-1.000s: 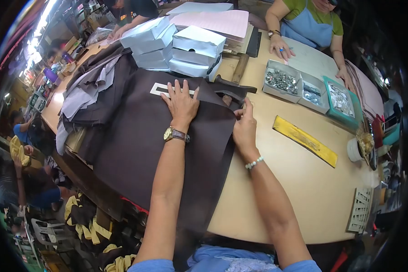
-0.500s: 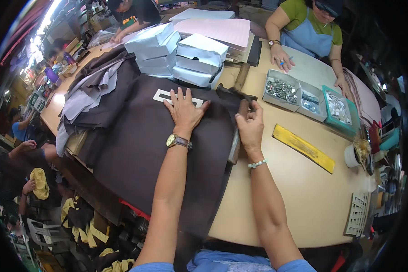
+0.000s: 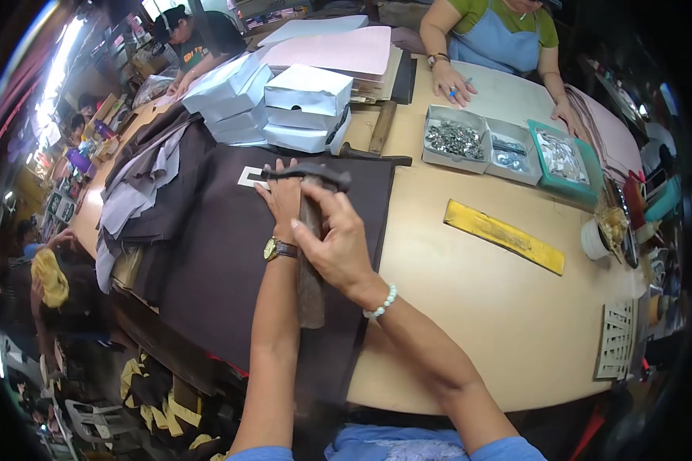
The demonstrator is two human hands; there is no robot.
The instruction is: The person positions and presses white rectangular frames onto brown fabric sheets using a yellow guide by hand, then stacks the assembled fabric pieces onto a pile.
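My left hand [image 3: 284, 200] lies flat with spread fingers on dark brown fabric [image 3: 200, 253], touching a white rectangular template [image 3: 249, 177] with a slot. Part of it is hidden under the hammer head. In my right hand [image 3: 334, 242] is a hammer [image 3: 311, 296], its wooden handle pointing toward me and its dark head over my left fingers. Another hammer [image 3: 382, 127] lies beyond the fabric's far edge, beside the white boxes [image 3: 307, 96].
A yellow strip [image 3: 504, 237] lies on the table [image 3: 438, 330] at right. Behind it are a box of metal pieces [image 3: 455, 138], a grey box [image 3: 513, 154] and a teal tray [image 3: 565, 161]. Folded cloth [image 3: 142, 180] lies left. A co-worker's hands [image 3: 452, 84] rest across the table.
My right hand has picked up a hammer from the fabric's right edge and brought it left, over my left hand. My left hand stays on the fabric. The view has shifted slightly.
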